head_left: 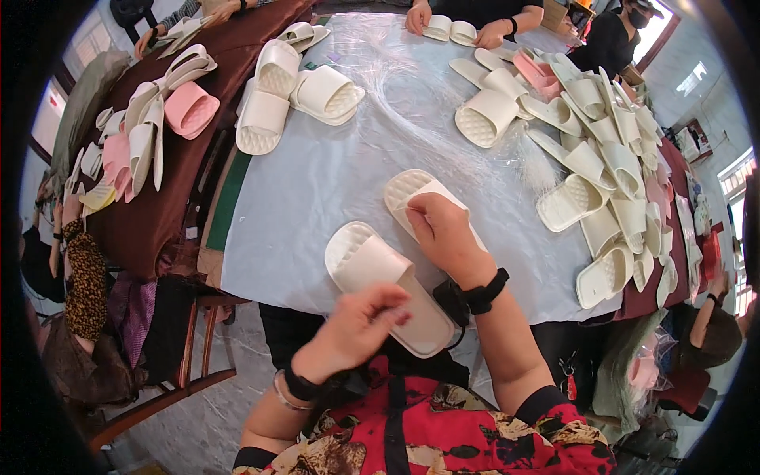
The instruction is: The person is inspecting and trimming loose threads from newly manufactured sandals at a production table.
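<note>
At the counter's (277, 222) near edge, your near white slipper (372, 265) points its toe away, its heel out past the edge, probably so the strap stays reachable. Your left hand (360, 328) hovers there half-spread, pinching nothing visible. Just beside it, the second white slipper (410, 185) sits under your right hand (443, 226), fingers curled; whether they pinch anything, you can't tell. Farther right, piled slippers (570, 202) overlap, likely stacked sideways to leave you working room.

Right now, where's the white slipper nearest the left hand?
Head view, below centre: the white slipper is at the near table edge, left of the other slipper at the right hand.
</note>
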`<state>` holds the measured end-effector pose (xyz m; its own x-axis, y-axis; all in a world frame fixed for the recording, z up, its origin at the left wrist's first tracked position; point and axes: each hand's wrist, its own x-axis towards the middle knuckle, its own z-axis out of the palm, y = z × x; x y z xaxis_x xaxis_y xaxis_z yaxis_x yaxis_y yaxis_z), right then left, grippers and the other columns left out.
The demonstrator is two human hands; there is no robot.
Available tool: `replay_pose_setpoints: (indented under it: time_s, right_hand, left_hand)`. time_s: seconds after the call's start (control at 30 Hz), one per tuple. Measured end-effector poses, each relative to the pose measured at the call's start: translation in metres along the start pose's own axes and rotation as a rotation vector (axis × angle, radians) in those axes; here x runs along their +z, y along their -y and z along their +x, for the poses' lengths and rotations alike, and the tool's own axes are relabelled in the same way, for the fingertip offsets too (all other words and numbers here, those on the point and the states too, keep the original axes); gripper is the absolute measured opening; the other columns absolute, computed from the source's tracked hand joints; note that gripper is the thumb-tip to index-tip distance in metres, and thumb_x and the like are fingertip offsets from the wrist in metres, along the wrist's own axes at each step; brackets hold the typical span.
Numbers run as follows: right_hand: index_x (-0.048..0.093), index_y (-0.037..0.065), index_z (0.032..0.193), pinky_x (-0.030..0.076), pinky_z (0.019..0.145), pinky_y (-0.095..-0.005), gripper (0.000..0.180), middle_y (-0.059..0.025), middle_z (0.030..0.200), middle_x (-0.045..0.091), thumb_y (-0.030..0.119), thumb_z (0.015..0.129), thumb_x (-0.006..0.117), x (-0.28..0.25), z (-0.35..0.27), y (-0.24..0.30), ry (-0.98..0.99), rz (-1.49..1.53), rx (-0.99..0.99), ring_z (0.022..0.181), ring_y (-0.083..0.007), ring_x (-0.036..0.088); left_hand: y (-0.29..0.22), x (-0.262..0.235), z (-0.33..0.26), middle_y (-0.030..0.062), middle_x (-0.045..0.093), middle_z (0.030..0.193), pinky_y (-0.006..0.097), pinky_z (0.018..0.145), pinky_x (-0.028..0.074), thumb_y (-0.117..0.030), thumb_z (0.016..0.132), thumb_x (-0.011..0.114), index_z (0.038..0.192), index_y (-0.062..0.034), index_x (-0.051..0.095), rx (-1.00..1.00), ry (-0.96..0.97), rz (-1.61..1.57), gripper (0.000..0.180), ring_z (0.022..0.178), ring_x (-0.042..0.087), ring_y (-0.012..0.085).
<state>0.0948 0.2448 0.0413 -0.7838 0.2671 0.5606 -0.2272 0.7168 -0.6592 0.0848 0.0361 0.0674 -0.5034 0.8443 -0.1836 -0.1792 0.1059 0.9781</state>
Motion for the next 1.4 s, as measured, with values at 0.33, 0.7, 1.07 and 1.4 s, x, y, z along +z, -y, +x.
replay_pose_setpoints:
  time_s: [0.33, 0.7, 1.07, 1.4]
  right_hand:
    - [0.061, -0.002, 0.095, 0.048, 0.07, -0.0367, 0.012, -0.0134, 0.081, 0.061, 0.002, 0.083, 0.06, -0.008, 0.004, -0.002, 0.066, 0.008, -0.109, 0.078, -0.0299, 0.059]
    - [0.064, 0.0, 0.09, 0.047, 0.072, -0.038, 0.011, -0.0131, 0.08, 0.061, 0.005, 0.08, 0.065, -0.01, 0.002, 0.001, 0.119, 0.002, -0.072, 0.081, -0.0307, 0.058]
    - [0.06, 0.0, 0.081, 0.047, 0.07, -0.0398, 0.005, -0.0139, 0.078, 0.06, 0.0, 0.077, 0.063, -0.011, 0.001, 0.004, 0.108, -0.04, -0.096, 0.079, -0.0323, 0.057]
    - [0.06, 0.0, 0.081, 0.047, 0.068, -0.0393, 0.006, -0.0137, 0.075, 0.059, -0.002, 0.075, 0.064, -0.019, -0.003, 0.007, 0.128, -0.021, -0.112, 0.077, -0.0317, 0.057]
  left_hand:
    - [-0.034, -0.06, 0.078, 0.013, 0.064, 0.083, 0.037, 0.065, 0.05, -0.009, 0.08, 0.062, 0.087, -0.0062, 0.068, 0.475, -0.18, 1.037, 0.01, 0.073, 0.062, 0.0337]
    - [-0.022, -0.046, 0.107, 0.0146, 0.062, 0.078, 0.037, 0.064, 0.049, -0.006, 0.078, 0.064, 0.083, -0.0032, 0.064, 0.48, -0.207, 0.815, 0.006, 0.072, 0.062, 0.0318]
    - [-0.016, -0.065, 0.046, 0.0188, 0.066, 0.092, 0.036, 0.073, 0.051, -0.028, 0.074, 0.077, 0.116, -0.0002, 0.054, 0.077, -0.229, 0.76, 0.055, 0.084, 0.066, 0.0274]
    - [0.014, -0.096, 0.042, 0.0144, 0.065, 0.096, 0.031, 0.074, 0.05, -0.022, 0.072, 0.08, 0.117, 0.0036, 0.053, -0.041, -0.235, 0.481, 0.059, 0.088, 0.064, 0.0194]
